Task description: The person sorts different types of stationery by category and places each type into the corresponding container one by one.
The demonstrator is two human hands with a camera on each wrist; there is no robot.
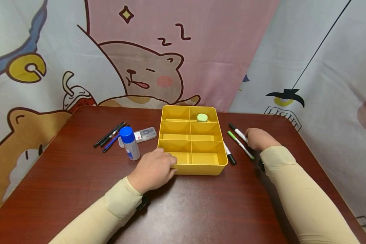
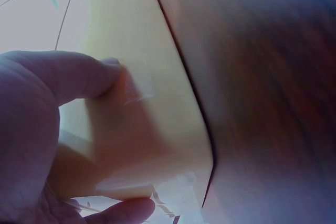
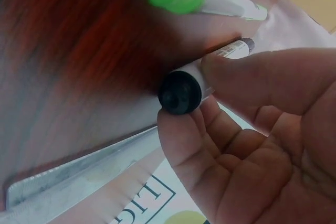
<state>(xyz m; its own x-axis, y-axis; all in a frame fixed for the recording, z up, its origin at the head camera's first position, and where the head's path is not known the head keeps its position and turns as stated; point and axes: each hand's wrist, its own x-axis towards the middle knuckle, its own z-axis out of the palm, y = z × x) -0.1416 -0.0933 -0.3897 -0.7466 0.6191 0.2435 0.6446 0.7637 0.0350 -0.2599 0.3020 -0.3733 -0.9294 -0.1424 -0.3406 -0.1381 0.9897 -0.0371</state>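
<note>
A white marker with black ends (image 1: 240, 134) is pinched near one end, slanting, to the right of a yellow six-compartment box (image 1: 199, 170), which is gripped, upright, at its near left corner.

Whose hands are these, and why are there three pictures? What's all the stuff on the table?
There's no robot here: these are a person's bare left hand and right hand. The wide picture looks forward and down from the person's head. The two close ones look out from each wrist. On the brown table sits a yellow box with six compartments; a pale green thing is in the back right one. To its left are pens, a clear case and a blue-capped bottle standing up. To its right lie a green-ended marker and a partly hidden black-ended one. The left hand grips the box's near left corner. The right hand pinches another black-ended white marker.
</note>
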